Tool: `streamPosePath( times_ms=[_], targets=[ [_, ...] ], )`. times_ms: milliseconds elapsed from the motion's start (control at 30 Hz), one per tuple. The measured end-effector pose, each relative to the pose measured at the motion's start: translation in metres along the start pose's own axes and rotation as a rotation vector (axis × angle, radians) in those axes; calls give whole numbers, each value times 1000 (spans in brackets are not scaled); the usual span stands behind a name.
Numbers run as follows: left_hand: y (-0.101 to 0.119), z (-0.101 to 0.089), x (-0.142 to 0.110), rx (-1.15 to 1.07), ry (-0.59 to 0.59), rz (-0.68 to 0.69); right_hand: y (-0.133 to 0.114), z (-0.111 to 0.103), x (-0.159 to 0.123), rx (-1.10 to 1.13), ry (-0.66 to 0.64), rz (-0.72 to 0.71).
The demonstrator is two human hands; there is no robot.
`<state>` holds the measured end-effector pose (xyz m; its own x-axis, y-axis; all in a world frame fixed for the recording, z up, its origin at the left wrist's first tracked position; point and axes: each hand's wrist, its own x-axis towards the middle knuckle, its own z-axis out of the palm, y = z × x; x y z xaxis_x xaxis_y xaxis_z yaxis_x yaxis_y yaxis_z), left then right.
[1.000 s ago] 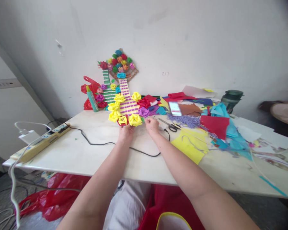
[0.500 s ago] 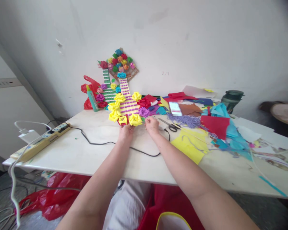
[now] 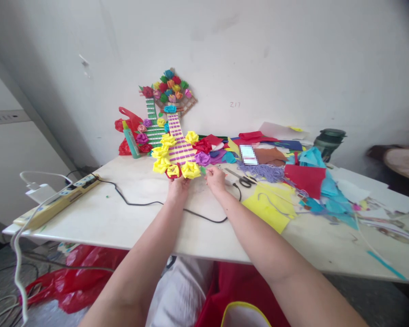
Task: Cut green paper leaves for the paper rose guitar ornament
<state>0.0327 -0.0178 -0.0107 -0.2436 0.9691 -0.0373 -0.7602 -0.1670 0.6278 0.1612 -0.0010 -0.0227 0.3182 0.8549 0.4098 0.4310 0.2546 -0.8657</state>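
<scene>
My left hand holds flower-trimmed guitar shape by bottom edge; piece rises just beyond it. My right hand pinches green scrap beside lower yellow flower. Best, I judge: left steady, right light, sparing petals.

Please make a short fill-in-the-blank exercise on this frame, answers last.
The left hand holds a flower-edged board with ____ stripes.
The leaf-like scrap at the right hand is ____.
The scissors have ____ handles.
The yellow-capped bottle is to the ____ of the board.
Missing words: purple; green; black; left.
</scene>
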Motion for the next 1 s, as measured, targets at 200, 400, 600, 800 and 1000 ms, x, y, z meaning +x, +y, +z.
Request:
streamPosePath(
  times_ms=[200, 400, 600, 800, 1000],
  targets=[
    [4, 0, 3, 11, 47, 24, 1, 0, -1, 52, 20, -3],
    [8, -3, 7, 36, 43, 39, -1, -1, -3, 86, 16, -3],
    [9, -6, 11, 21, 52, 47, -4, -2, -6, 74, 7, -5],
    [8, -7, 12, 10, 44, 49, -2, 0, -7, 66, 7, -22],
    [11, -2, 7, 28, 93, 5, -2, 0, -6, 57, 13, -23]
  ],
)
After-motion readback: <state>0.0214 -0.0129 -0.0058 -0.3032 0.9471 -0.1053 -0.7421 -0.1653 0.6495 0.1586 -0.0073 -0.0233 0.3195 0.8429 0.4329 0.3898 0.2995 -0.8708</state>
